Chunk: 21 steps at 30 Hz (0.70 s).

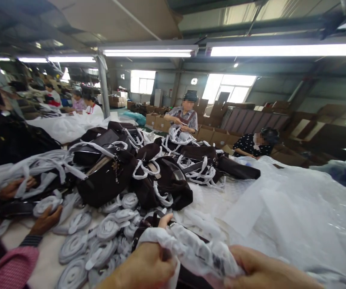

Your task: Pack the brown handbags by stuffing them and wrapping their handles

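Observation:
At the bottom centre, my left hand (pixel 150 259) is closed around one part of a strap wrapped in white paper (pixel 198 247). To its right, my right hand (pixel 251 265) grips the other end of this wrapped length, which stretches between the two hands. Beneath them lies a dark bag (pixel 188 275), mostly hidden by the hands and wrapping. Coiled wrapped straps (pixel 106 229) are heaped just left of my hands. Beyond them sits a pile of dark bags (pixel 163 182) with white-wrapped handles.
At the left, a co-worker's hands (pixel 45 220) hold a coiled strap beside more wrapped straps. Clear plastic sheeting (pixel 293 212) spreads over the right side. Across the table are a person in a striped shirt (pixel 188 116) and another in a dotted top (pixel 242 143). Cardboard boxes (pixel 212 135) stand behind.

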Available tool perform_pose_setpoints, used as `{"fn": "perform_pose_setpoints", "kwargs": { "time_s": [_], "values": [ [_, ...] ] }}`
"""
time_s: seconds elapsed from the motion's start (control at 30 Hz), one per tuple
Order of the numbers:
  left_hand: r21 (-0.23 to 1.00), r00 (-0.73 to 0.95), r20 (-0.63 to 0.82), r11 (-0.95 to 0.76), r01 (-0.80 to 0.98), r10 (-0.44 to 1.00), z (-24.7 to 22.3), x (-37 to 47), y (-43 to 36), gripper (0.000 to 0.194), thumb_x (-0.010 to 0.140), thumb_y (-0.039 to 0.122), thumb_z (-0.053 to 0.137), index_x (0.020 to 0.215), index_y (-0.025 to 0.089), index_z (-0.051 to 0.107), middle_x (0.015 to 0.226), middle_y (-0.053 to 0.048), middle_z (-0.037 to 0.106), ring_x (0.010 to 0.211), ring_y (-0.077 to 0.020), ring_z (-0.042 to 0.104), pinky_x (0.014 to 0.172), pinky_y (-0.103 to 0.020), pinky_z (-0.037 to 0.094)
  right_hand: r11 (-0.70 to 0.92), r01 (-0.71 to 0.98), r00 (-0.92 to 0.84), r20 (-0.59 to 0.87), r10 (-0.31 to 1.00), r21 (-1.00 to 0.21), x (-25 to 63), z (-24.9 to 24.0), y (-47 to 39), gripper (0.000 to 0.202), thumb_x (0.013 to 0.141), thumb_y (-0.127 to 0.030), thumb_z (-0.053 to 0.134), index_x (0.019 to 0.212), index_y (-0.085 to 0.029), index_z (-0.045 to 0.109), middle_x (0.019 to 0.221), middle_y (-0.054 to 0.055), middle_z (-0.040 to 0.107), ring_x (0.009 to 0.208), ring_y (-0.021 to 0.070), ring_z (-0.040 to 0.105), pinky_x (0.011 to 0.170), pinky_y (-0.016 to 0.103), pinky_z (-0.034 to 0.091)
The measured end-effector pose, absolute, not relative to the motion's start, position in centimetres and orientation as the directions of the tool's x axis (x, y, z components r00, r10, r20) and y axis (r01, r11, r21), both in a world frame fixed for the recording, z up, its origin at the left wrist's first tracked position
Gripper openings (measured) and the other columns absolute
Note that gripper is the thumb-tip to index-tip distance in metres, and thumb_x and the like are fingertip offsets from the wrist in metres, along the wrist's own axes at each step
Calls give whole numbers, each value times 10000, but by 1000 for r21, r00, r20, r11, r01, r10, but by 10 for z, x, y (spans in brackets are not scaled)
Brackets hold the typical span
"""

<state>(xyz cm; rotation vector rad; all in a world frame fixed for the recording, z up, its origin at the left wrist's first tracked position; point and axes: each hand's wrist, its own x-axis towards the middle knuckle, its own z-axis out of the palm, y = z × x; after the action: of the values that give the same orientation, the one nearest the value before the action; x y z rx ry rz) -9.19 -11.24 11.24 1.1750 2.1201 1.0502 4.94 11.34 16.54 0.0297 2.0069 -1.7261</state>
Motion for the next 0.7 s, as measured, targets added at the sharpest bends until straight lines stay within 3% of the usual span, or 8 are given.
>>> {"fn": "perform_pose_setpoints", "kwargs": {
  "time_s": [0.1,0.23,0.3,0.43,0.57,0.63,0.7],
  "values": [
    [805,-426,-226,414,424,876,128,-104,-133,847,704,100,544,1528,263,442,1209,-26,741,1098,-263,691,1058,-380,503,81,501,-803,-498,-328,-862,47,156,128,561,710,-708,763,843,-187,604,577,-72,499,495,74,473,564,185,476],
    [798,-422,-222,412,439,879,136,-129,-154,854,677,112,582,1509,276,478,1445,-50,604,1184,-297,655,1061,-409,513,79,522,-778,-512,-365,-849,29,160,125,543,626,-573,867,917,-176,637,635,-63,589,457,53,481,501,162,432],
    [827,-520,-112,370,424,847,126,-135,-151,804,732,159,603,1517,256,465,1426,-71,616,1224,-300,631,1088,-436,496,132,500,-779,-511,-364,-856,17,166,117,499,638,-535,860,902,-190,616,639,-61,606,445,50,455,462,154,376],
    [835,-704,315,167,525,637,82,-126,-129,679,919,244,505,1577,205,343,1322,-135,653,1231,-297,620,1149,-533,431,233,435,-788,-493,-370,-870,3,173,105,529,731,-688,732,781,-186,571,592,-76,479,479,49,360,455,169,287],
    [794,-735,468,132,593,490,48,-111,-111,723,991,250,417,1634,253,86,1314,-131,624,1120,-267,664,1073,-497,519,313,408,-782,-505,-365,-858,7,171,105,689,661,-855,672,729,-195,483,652,-68,383,572,56,289,483,181,221],
    [736,-714,533,168,656,454,48,-110,-108,736,965,232,452,1628,261,135,1327,-118,620,1116,-267,661,1001,-441,567,280,435,-804,-509,-307,-856,10,169,111,693,684,-867,640,772,-195,494,680,-64,378,594,61,274,510,186,216],
    [598,-620,634,215,772,462,57,-113,-105,699,918,176,468,1591,238,287,1346,-124,618,1164,-286,631,991,-434,557,209,460,-831,-502,-241,-863,13,165,119,665,707,-827,661,828,-188,525,713,-54,404,613,65,290,534,188,226]
  ]
}}
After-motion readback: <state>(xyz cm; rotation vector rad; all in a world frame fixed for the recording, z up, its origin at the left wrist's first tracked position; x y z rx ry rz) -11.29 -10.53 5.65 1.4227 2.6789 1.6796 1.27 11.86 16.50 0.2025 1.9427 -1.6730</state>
